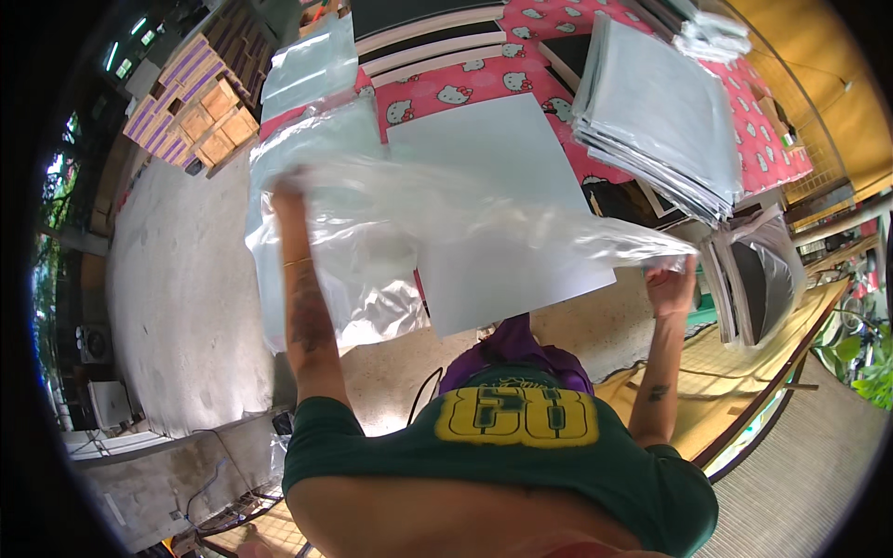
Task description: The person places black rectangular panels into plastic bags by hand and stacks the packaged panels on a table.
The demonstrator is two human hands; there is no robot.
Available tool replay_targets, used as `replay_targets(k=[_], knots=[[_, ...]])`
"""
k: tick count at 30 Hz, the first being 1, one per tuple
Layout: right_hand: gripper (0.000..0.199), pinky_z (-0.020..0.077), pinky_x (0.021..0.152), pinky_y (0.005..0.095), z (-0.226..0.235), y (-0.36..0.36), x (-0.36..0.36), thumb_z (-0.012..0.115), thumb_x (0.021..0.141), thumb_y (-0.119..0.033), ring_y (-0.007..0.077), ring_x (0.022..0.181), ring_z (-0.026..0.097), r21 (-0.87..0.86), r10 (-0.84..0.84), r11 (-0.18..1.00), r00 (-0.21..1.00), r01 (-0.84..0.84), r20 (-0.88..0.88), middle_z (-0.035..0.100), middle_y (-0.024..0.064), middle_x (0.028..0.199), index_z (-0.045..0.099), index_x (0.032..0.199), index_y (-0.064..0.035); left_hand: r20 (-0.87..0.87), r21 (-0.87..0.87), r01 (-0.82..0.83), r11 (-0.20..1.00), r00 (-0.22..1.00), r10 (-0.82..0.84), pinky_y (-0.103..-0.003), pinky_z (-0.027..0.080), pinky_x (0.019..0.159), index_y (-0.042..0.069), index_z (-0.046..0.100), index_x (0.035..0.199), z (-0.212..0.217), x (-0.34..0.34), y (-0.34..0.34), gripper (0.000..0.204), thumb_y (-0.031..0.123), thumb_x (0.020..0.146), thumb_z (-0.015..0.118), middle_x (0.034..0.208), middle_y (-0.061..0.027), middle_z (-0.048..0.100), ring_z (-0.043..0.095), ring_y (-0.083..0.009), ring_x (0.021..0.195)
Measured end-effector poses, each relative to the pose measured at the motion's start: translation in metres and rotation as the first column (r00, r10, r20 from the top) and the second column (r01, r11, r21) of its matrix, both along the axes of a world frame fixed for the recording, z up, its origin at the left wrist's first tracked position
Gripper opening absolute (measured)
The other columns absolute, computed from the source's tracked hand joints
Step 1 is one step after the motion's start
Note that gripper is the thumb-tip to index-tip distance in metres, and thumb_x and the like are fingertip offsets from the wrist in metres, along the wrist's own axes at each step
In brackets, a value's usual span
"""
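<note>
— While stretched between left hand [286,191] and right hand [672,279], clear plastic bag [419,219] hangs over white board [507,209] on pink cloth [521,79]. Both fists closed on film.
— Could tear or slip if pulled harder; might snag on board corner.

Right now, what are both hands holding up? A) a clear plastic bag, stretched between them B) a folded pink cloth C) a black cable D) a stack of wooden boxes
A: the left hand and the right hand each grip one end of the clear plastic bag, which spans between them above a pale flat board.
</note>
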State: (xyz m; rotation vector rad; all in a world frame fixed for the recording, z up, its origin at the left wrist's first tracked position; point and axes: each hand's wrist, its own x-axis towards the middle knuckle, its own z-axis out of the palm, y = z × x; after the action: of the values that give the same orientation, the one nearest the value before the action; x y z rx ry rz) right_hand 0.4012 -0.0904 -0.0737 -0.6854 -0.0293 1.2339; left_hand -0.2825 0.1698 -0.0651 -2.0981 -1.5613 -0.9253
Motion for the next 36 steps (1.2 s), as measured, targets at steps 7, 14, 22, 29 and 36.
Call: replay_targets(k=[7,14,22,29,36], knots=[[0.066,0.0330,0.100,0.0488,0.024,0.056,-0.017,0.044,0.087,-0.056,0.0327,0.116,0.045,0.213,0.147,0.962,0.982,-0.169,0.115,0.047,0.0170,0.127,0.039,0.130,-0.0063,-0.425,-0.115,-0.218,0.969,0.893,0.150,-0.048,0.035,0.098,0.000,0.052,0.116,0.049,0.109,-0.047,0.040,0.026,0.086,0.050,0.123,-0.0193,0.050,0.047,-0.0356,0.113],[0.056,0.0423,0.094,0.0423,0.104,0.089,-0.101,0.042,0.093,-0.043,0.0301,0.112,0.051,0.418,0.532,0.730,0.834,-0.540,0.147,0.046,0.0131,0.130,0.032,0.137,-0.0096,0.624,-0.064,0.574,0.817,0.661,-0.416,-0.036,0.049,0.078,0.003,0.046,0.127,0.068,0.369,-0.151,0.064,0.022,0.074,0.075,0.106,-0.0146,0.062,0.060,-0.0257,0.093],[0.012,0.0500,0.067,0.0236,0.095,0.044,-0.110,0.060,0.087,-0.011,0.0086,0.076,0.060,0.082,0.422,0.866,0.809,-0.493,0.409,0.062,0.0003,0.086,0.060,0.097,-0.0032,0.814,-0.549,0.754,0.360,0.581,0.025,-0.029,0.042,0.052,0.000,0.061,0.084,0.105,0.391,-0.112,0.019,0.018,0.079,0.064,0.075,-0.0057,0.059,0.051,-0.0144,0.062],[0.016,0.0487,0.075,0.0275,0.060,0.028,-0.094,0.060,0.084,-0.003,0.0116,0.087,0.058,0.111,0.388,0.898,0.887,-0.425,0.251,0.060,0.0030,0.094,0.059,0.101,-0.0028,0.824,-0.180,0.579,0.795,0.530,-0.200,-0.026,0.044,0.059,0.002,0.058,0.099,0.077,0.443,-0.204,0.027,0.021,0.081,0.066,0.071,-0.0059,0.058,0.053,-0.0144,0.063],[0.036,0.0442,0.079,0.0253,0.042,0.012,-0.064,0.063,0.084,-0.008,0.0110,0.087,0.054,0.147,0.213,0.945,0.891,-0.292,0.401,0.057,0.0029,0.096,0.049,0.117,-0.0067,0.862,-0.216,0.365,0.906,0.507,0.001,-0.026,0.038,0.047,0.002,0.057,0.083,0.070,0.407,-0.193,0.009,0.010,0.088,0.056,0.055,-0.0043,0.052,0.046,-0.0093,0.050]])
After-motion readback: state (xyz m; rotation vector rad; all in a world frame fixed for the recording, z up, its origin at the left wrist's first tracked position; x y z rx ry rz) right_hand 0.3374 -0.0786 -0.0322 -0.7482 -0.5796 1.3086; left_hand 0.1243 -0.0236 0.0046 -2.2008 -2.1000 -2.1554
